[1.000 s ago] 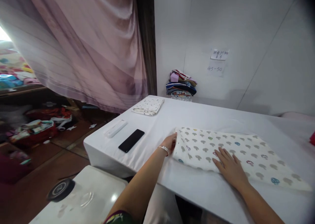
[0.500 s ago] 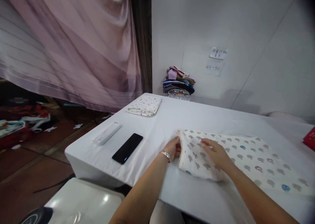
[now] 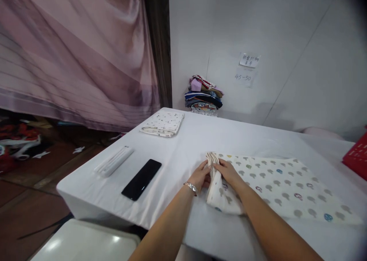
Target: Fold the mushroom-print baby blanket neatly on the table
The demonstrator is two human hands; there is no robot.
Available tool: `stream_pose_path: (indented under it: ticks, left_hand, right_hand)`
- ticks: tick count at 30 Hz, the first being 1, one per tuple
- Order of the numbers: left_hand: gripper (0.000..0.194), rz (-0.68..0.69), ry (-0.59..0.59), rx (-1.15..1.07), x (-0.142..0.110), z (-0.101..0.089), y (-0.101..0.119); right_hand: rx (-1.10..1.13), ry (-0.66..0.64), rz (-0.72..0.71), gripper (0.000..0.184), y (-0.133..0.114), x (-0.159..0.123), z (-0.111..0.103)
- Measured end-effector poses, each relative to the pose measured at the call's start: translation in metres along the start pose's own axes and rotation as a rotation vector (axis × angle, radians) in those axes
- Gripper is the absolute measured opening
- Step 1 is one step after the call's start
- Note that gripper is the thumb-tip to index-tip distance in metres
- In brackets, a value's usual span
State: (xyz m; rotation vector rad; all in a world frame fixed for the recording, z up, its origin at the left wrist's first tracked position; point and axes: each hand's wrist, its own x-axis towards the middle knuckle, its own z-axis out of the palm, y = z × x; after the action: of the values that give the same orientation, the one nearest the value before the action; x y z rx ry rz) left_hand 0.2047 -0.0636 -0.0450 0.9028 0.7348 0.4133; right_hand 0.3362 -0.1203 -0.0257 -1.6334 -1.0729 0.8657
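A white cloth with grey, blue and red mushroom prints [image 3: 286, 184] lies stretched along the right side of the table, its left end gathered into layered folds. Closed on the left edge of those folds is my left hand [image 3: 200, 177], with a silver bracelet at the wrist. My right hand [image 3: 228, 173] pinches the top of the same folds from the other side, close to my left hand. Part of the left fingers is hidden behind the cloth.
On the white table [image 3: 172, 158] lie a black phone [image 3: 142, 179], a white oblong object [image 3: 114, 161] and a folded patterned cloth [image 3: 163, 123]. Stacked fabrics [image 3: 203, 94] stand by the wall. A red basket [image 3: 357, 158] is at the right edge, a white stool [image 3: 86, 242] at front left.
My right hand has moved left from the cloth's surface to the folded end and now grips it beside my left hand. The folds stand more upright, and the view has shifted slightly right.
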Motion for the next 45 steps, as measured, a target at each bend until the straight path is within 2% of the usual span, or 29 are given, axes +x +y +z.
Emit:
stream_pose_path:
  ticks: [6, 9, 12, 17, 19, 25, 30, 35, 41, 45]
  left_hand:
    - [0.065, 0.066, 0.101, 0.14, -0.003, 0.001, -0.004]
    - [0.05, 0.224, 0.226, 0.375, -0.001, 0.002, 0.0]
    - [0.029, 0.354, 0.353, 0.63, 0.006, 0.005, 0.014]
    - [0.031, 0.241, 0.421, 0.624, 0.027, 0.009, 0.032]
    - [0.034, 0.243, 0.413, 0.603, 0.032, 0.007, 0.03]
    - [0.039, 0.334, 0.275, 0.523, 0.035, -0.003, 0.016]
    - [0.041, 0.369, 0.248, 0.49, 0.04, -0.007, 0.01]
    - [0.046, 0.381, 0.283, 0.5, 0.041, -0.006, 0.007]
    - [0.044, 0.374, 0.284, 0.436, 0.04, -0.003, 0.008]
    - [0.044, 0.415, 0.268, 0.466, 0.039, -0.002, 0.007]
  right_hand:
    - [0.02, 0.022, -0.036, 0.034, 0.004, -0.003, 0.002]
    - [0.015, 0.013, -0.07, 0.032, 0.007, -0.004, 0.002]
    - [-0.003, 0.015, -0.116, 0.031, 0.01, -0.003, 0.001]
    - [0.024, 0.041, -0.119, 0.033, 0.016, -0.001, 0.001]
    - [0.051, 0.037, -0.099, 0.034, 0.018, -0.002, 0.002]
    - [0.109, 0.036, -0.041, 0.038, 0.014, -0.004, 0.005]
    - [0.123, 0.094, 0.048, 0.042, 0.006, 0.0, 0.005]
    - [0.147, 0.22, -0.009, 0.032, 0.011, 0.006, 0.003]
    - [0.19, 0.276, 0.001, 0.026, 0.017, 0.006, 0.003]
    - [0.166, 0.302, -0.054, 0.021, 0.018, 0.005, 0.006]
